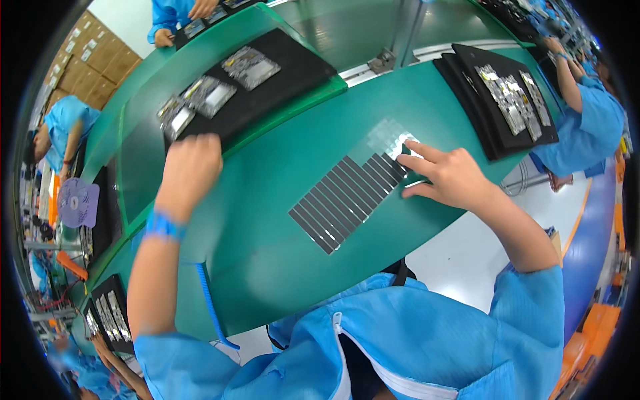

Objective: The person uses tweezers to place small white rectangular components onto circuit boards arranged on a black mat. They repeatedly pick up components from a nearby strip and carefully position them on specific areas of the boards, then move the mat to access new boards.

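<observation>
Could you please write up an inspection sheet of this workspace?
Surface: green tabletop, glossy.
Work pieces: row of dark strips lying on the tabletop.
Clutter: left black pad and stacked black pads at right, both bearing metallic parts.
Hands: right hand, fingers spread at the row's upper right end; left hand, curled and blurred by the left pad, contents unclear.
Cables: blue coiled cord, lower left.
Surroundings: co-workers in blue; cardboard boxes at upper left.

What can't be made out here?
Head view:
- Bare left hand: curled fingers hide whether it holds anything.
- Dark grey rectangular strips: bare right hand hides any grip.
- Silver metallic parts on upper-left rectangular black pad: details too small.
- Blue-sleeved person: cut off by upper edge.
</observation>
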`<control>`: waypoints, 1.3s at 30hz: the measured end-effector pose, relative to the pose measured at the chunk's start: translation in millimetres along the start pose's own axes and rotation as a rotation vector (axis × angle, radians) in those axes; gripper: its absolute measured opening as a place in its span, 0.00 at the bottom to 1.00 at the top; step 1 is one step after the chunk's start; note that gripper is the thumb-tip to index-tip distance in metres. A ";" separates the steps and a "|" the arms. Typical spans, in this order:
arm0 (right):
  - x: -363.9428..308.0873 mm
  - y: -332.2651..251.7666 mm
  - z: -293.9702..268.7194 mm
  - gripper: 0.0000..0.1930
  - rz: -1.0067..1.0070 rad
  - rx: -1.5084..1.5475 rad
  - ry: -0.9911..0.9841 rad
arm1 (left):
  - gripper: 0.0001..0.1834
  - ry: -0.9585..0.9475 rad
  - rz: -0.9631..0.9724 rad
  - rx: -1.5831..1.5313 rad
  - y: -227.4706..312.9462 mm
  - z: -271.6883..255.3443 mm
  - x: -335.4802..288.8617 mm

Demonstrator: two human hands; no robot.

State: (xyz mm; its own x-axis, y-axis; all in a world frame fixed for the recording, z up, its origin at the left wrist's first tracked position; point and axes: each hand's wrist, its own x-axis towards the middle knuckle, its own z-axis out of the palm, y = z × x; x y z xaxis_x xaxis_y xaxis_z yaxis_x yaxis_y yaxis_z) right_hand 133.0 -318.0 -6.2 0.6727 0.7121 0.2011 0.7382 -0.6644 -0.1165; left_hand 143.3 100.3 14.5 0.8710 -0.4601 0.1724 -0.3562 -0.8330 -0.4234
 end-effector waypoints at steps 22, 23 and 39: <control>10.8 57.7 13.3 0.22 0.821 1.284 0.144 | 0.29 0.157 0.130 -0.680 257.5 -54.0 59.4; 10.6 59.9 14.5 0.19 0.769 1.281 0.122 | 0.30 0.169 0.096 -0.685 262.1 -49.2 63.3; 9.4 48.4 17.0 0.12 0.802 1.150 0.211 | 0.32 0.163 0.051 -0.775 259.9 -42.0 61.9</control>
State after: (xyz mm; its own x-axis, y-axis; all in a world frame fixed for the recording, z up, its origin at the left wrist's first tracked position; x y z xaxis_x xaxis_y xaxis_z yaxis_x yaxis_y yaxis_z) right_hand 175.9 -339.6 -26.5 0.9782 0.1210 -0.1690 -0.1363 -0.2407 -0.9610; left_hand 90.4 -157.6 -47.6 0.8080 -0.4925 0.3234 -0.5806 -0.7587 0.2953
